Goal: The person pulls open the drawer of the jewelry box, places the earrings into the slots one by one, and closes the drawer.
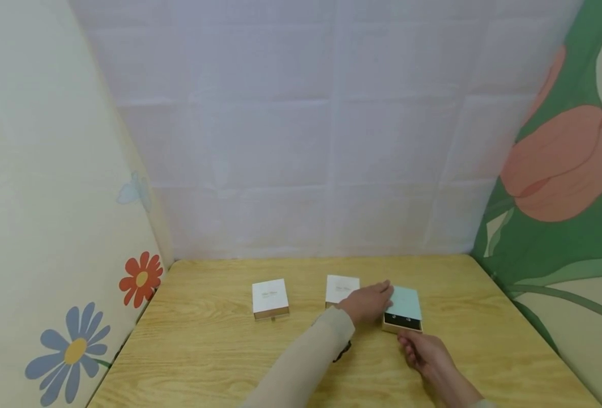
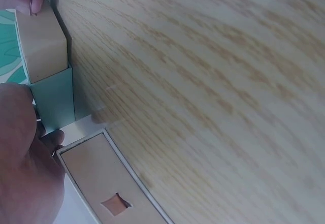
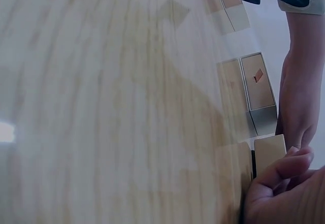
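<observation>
A light-blue drawer box [image 1: 404, 304] lies at the right of the table, its drawer [image 1: 401, 326] partly out toward the near side. Small shiny pieces sit on the drawer's black lining. My left hand [image 1: 369, 303] reaches across and holds the sleeve [image 2: 55, 99] by its left side. With thumb and fingers, my right hand [image 1: 425, 351] pinches the drawer's front; in the right wrist view the pale drawer front [image 3: 269, 153] shows beside the fingers. The far side of the sleeve is hidden in both wrist views.
A white drawer box [image 1: 342, 289] stands just left of the blue one, partly behind my left hand. Another white box [image 1: 270, 297] is farther left. Both are closed. A white cloth [image 1: 301, 141] hangs behind the wooden table [image 1: 204, 351].
</observation>
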Demonstrator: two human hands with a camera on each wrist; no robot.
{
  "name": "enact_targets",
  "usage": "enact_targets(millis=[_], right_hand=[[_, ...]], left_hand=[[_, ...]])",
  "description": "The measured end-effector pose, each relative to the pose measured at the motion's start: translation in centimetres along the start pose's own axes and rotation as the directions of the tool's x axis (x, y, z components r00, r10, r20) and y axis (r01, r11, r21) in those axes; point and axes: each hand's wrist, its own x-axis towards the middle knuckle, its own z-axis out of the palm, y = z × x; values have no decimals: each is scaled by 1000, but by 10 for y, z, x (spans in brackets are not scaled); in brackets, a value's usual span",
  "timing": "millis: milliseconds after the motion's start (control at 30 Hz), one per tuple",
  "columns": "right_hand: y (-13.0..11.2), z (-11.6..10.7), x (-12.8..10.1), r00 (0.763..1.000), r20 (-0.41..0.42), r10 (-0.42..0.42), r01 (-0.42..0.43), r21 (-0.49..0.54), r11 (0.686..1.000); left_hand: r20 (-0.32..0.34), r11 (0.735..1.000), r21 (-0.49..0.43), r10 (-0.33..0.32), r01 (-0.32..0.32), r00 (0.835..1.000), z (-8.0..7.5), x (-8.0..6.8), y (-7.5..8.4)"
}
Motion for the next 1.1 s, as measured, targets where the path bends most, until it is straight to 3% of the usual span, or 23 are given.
enact_targets(millis=[333,1100], right_hand=[[-4,-1,3,1000,9,-7,7,-13,1000],[-10,2,15,1000,-2,-24,24,0,1000]], left_hand=[[-1,999,39,2,-2,1000,-1,-1,1],[8,1000,-1,4,-4,1000,-8,-5,4]])
